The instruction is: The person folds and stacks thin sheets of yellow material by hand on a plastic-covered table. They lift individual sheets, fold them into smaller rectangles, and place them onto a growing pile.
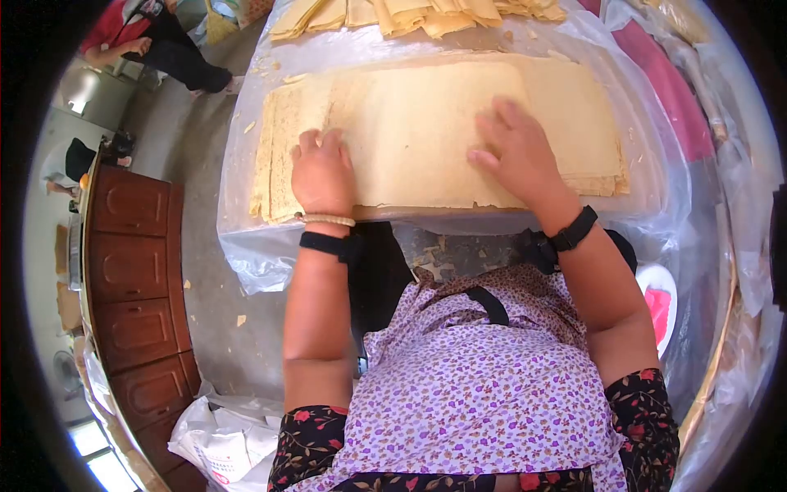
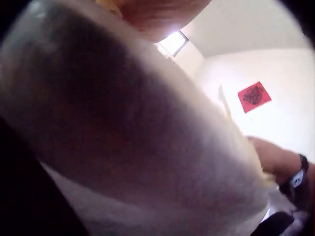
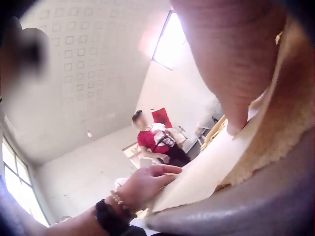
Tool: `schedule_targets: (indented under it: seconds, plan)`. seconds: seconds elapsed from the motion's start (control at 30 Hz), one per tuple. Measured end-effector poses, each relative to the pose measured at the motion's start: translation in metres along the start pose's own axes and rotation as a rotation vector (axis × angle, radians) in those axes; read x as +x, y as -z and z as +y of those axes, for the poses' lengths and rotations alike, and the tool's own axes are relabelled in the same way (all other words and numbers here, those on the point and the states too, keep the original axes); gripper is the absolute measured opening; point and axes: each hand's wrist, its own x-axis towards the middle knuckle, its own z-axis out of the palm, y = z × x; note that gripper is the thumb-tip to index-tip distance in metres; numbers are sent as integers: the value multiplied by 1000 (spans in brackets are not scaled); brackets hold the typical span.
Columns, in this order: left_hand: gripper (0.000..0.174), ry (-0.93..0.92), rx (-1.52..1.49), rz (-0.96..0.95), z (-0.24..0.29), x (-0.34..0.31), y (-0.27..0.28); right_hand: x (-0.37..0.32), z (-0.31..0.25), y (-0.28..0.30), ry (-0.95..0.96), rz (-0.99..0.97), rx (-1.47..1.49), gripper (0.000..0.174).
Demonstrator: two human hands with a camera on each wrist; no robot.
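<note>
A broad stack of thin, pale yellow sheets [image 1: 426, 139] with ragged edges lies on the plastic-covered table in the head view. My left hand [image 1: 322, 174] rests on the stack's left part, palm down, a beaded bracelet at the wrist. Farther right, my right hand [image 1: 518, 152] is over the top sheet with its fingers spread and slightly blurred. From the right wrist view, the thumb of my right hand [image 3: 231, 64] comes down on the sheet surface [image 3: 202, 177]. My left hand [image 3: 145, 187] touches the same surface there. Neither hand grips anything.
More folded yellow sheets [image 1: 393, 15] are piled at the table's far edge. Clear plastic [image 1: 262, 262] hangs over the near-left corner. Another person in a red top [image 1: 131, 33] stands at the far left. Brown cabinets [image 1: 135, 271] line the left side; a white sack [image 1: 225, 439] sits below.
</note>
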Motion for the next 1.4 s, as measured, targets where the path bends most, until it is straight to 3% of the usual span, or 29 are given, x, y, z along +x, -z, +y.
schedule_targets:
  seconds: [0.03, 0.1, 0.13, 0.2, 0.3, 0.4, 0.53, 0.57, 0.67, 0.7, 0.73, 0.8, 0.83, 0.9, 0.93, 1.0, 1.23, 1.4]
  plan:
    - [35, -77, 166, 87, 9, -3, 10, -1, 0, -1, -59, 75, -11, 58]
    - [37, -221, -59, 26, 32, -10, 29, -5, 4, 3, -182, 232, -46, 65]
    - [39, -293, -176, -8, 46, -18, 34, -9, 6, 8, -311, 173, -15, 66]
    - [44, -342, -470, -353, 69, -31, 39, -9, 10, 23, -561, 65, 56, 68]
    - [62, -340, -369, -394, 81, -33, 49, 5, 23, 45, -897, -288, 737, 62]
    - [73, -361, -394, -334, 90, -39, 57, 2, 26, 46, -851, -381, 1249, 57]
    - [85, -319, -559, -274, 108, -58, 58, -4, -23, 65, -825, -231, 1449, 52]
    - [73, -278, -560, -230, 108, -60, 49, -10, -39, 70, -810, -227, 1497, 51]
    - [56, -116, -951, -85, 82, -72, 22, -14, -75, 83, -642, -247, 1631, 50]
    - [36, 129, -1195, -57, 83, -70, 24, -14, -81, 85, -573, -254, 1670, 50]
    - [26, 294, -1312, -85, 76, -67, 29, -11, -83, 84, -545, -249, 1624, 51]
    - [28, 877, -1499, -280, 58, -53, 41, 1, -83, 83, -485, -231, 1534, 53]
    - [30, 956, -1649, -284, 48, -51, 34, 4, -85, 74, -562, -194, 1514, 58]
    - [35, 1116, -1953, -288, 33, -50, 14, 6, -65, 33, -699, -422, 1550, 61]
    - [36, 1154, -2005, -302, 35, -48, 18, 9, -63, 25, -772, -539, 1561, 62]
    - [39, 1244, -2104, -340, 45, -51, 29, 8, -74, 16, -827, -554, 1668, 60]
    - [44, 1221, -2377, -331, 72, -86, 41, 8, -96, 6, -935, -568, 1850, 59]
    - [47, 1173, -2543, -357, 91, -99, 45, -1, -97, -27, -807, -302, 2069, 51]
